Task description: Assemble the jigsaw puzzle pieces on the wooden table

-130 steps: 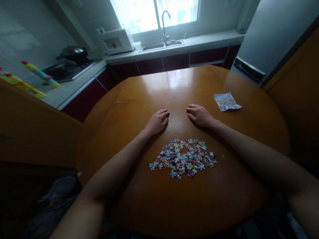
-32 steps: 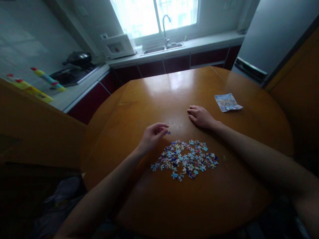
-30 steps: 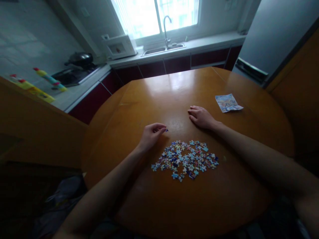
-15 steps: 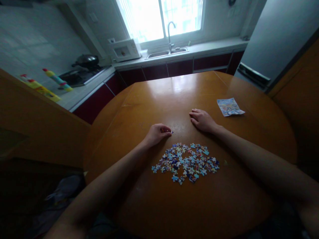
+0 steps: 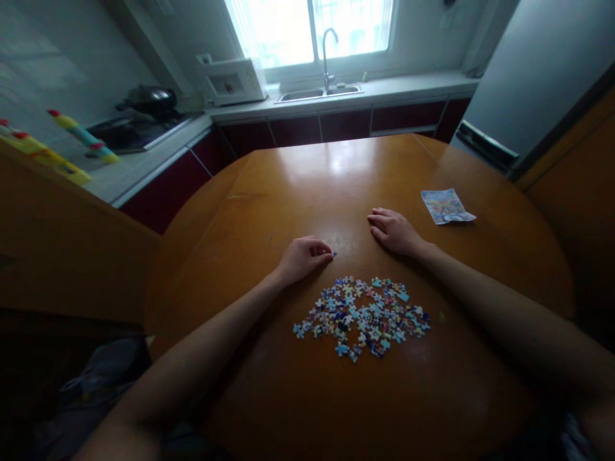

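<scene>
My left hand [image 5: 307, 257] pinches a small dark-blue puzzle piece [image 5: 335, 254] at its fingertips, just beyond the pile; most of the piece is hidden by the fingers. A loose heap of jigsaw puzzle pieces [image 5: 362, 317], mostly light blue, white and dark blue, lies spread on the wooden table [image 5: 288, 397] between my forearms. My right hand [image 5: 394, 232] rests flat on the tabletop beyond the heap to the right, its fingers stretched out and holding nothing. To the right of that hand lies a creased sheet of printed paper [image 5: 446, 206] with a colourful picture.
Past the table's far edge runs a counter with a sink [image 5: 319, 93], a faucet [image 5: 328, 54] and a white microwave [image 5: 234, 81]. A dark wok [image 5: 152, 99] sits on the stove at left, near yellow bottles [image 5: 82, 136]. A fridge [image 5: 538, 77] stands at right.
My left hand has left its flat rest, drawn nearer the heap and closed on a puzzle piece. My right hand stays flat in place. The view has shifted slightly.
</scene>
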`<state>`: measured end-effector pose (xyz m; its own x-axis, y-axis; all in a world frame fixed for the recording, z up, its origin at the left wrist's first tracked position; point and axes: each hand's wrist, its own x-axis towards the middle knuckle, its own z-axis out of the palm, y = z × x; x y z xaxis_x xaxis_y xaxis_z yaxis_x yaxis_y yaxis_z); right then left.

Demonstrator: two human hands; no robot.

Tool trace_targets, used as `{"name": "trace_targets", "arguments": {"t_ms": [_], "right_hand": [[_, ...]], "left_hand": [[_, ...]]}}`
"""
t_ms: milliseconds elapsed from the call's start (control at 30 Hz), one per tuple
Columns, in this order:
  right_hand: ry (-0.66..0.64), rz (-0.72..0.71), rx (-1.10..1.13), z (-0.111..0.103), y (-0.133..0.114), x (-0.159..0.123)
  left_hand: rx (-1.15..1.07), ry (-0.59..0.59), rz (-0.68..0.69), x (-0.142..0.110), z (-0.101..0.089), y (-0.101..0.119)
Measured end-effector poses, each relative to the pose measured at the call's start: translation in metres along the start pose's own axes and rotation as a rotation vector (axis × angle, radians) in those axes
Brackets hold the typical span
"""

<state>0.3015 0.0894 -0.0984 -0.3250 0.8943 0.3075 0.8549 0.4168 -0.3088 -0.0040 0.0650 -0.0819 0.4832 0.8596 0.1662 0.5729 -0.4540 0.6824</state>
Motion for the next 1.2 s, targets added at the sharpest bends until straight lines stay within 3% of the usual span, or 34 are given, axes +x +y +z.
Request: {"name": "trace_targets", "arguments": {"t_ms": [1200], "right_hand": [[-0.008,-0.009,-0.01,-0.0002,0.0006,0.0021]], "left_hand": [[0.028,-0.023,0.058,0.0018,-0.0035,-0.0014]]}}
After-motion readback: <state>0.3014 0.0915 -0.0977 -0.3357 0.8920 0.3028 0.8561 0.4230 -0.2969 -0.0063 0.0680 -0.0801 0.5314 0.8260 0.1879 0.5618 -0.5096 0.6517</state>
